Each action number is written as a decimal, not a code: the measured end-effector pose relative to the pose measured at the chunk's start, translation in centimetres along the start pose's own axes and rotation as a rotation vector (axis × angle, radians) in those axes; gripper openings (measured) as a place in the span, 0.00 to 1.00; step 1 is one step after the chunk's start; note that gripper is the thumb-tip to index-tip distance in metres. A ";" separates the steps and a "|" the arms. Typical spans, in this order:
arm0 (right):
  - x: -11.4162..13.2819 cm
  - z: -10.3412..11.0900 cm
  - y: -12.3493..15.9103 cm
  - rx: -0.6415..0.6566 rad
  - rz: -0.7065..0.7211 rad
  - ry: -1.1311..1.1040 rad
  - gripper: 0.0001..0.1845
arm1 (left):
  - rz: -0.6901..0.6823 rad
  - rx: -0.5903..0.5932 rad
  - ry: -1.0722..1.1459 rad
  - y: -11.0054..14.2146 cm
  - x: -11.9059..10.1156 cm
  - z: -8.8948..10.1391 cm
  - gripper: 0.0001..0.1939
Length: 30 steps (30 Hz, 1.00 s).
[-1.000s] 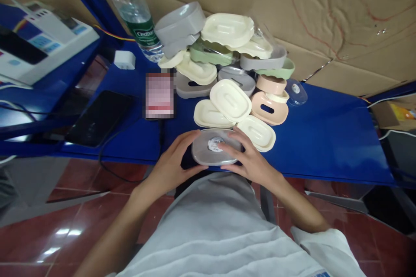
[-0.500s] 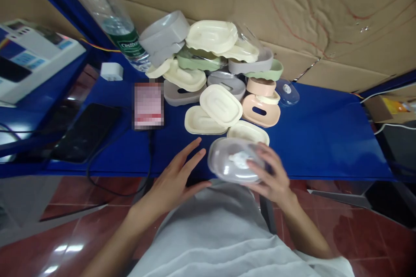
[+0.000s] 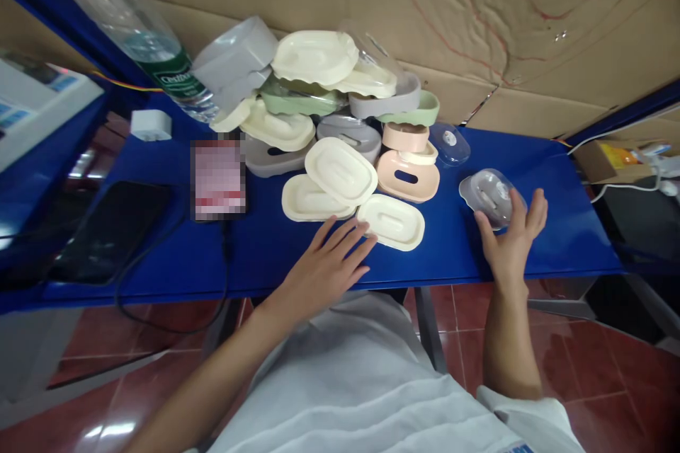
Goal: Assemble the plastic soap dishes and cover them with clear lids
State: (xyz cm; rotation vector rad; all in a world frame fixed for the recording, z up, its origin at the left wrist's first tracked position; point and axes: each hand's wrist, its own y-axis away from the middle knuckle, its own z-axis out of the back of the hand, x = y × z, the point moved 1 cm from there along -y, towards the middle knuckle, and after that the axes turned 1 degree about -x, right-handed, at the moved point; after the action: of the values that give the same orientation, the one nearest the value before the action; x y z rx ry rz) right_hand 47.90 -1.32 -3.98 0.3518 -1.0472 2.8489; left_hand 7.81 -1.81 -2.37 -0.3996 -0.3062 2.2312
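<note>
My right hand (image 3: 513, 230) is at the right part of the table. Its thumb and fingers are spread around the near side of a grey oval box with a clear lid (image 3: 491, 198), which looks like a soap box and rests on the table. A white sticker shows on the lid. My left hand (image 3: 332, 262) is open, palm down, with fingertips by the front edges of two cream oval trays (image 3: 308, 199), (image 3: 393, 221). Another cream tray (image 3: 341, 171) leans across the left one. Just behind lies a peach slotted box part (image 3: 408, 175).
Grey, green and cream box parts (image 3: 319, 95) are piled at the back. A clear lid (image 3: 450, 144) lies to their right. Leftward are a water bottle (image 3: 170, 71), a white charger (image 3: 151, 125), a blurred pink item (image 3: 217, 180) with a cable, and a black phone (image 3: 111, 230).
My right hand has carried the lidded grey box from the front middle to the right and set it on the table. My left hand has moved right, towards the cream trays.
</note>
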 end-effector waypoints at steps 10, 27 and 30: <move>10.0 -2.1 -2.0 0.373 0.441 -0.308 0.17 | -0.018 -0.047 0.106 3.6 -0.8 0.6 0.16; 13.9 1.6 1.2 0.460 0.501 -0.506 0.14 | 0.168 -0.264 0.270 5.9 0.9 -0.5 0.27; 16.0 1.8 2.4 0.492 0.606 -0.513 0.15 | 0.155 -0.243 0.240 5.8 0.9 -0.5 0.30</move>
State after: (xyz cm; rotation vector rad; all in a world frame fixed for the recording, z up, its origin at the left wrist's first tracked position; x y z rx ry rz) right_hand 32.37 -4.34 -0.27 0.9975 -0.5295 3.6780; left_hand 3.38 -4.69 -5.06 -0.8387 -0.4312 2.2725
